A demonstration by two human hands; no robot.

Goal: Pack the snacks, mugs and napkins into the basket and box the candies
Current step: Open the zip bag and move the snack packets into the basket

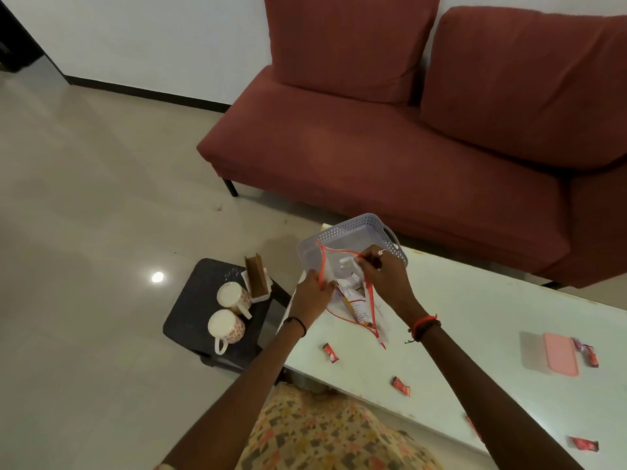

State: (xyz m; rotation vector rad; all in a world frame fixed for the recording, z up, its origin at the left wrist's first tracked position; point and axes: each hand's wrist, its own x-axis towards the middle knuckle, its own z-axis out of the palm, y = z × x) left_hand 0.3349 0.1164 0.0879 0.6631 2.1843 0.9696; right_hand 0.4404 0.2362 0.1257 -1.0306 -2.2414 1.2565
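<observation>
Both hands held a clear red-trimmed pouch (342, 266) in front of the lavender basket (356, 223), which stood at the far left end of the white tabletop (475, 317). The left hand (314, 295) gripped the pouch's left edge. The right hand (381, 271) pinched its upper edge, probably to spread the pouch and keep the snack packets (359, 308) inside it during transfer. The pouch's upper part overlapped the basket's near wall and its lower corner reached the tabletop (whether the mouth was sealed could not be determined).

Two mugs (234, 296) and a napkin holder (256, 278) waited on a dark stool (190, 300) beside the basket, within reach of the left hand. Red candies (401, 385) lay scattered on the tabletop, some near the pink-lidded box (559, 354), not yet boxed.
</observation>
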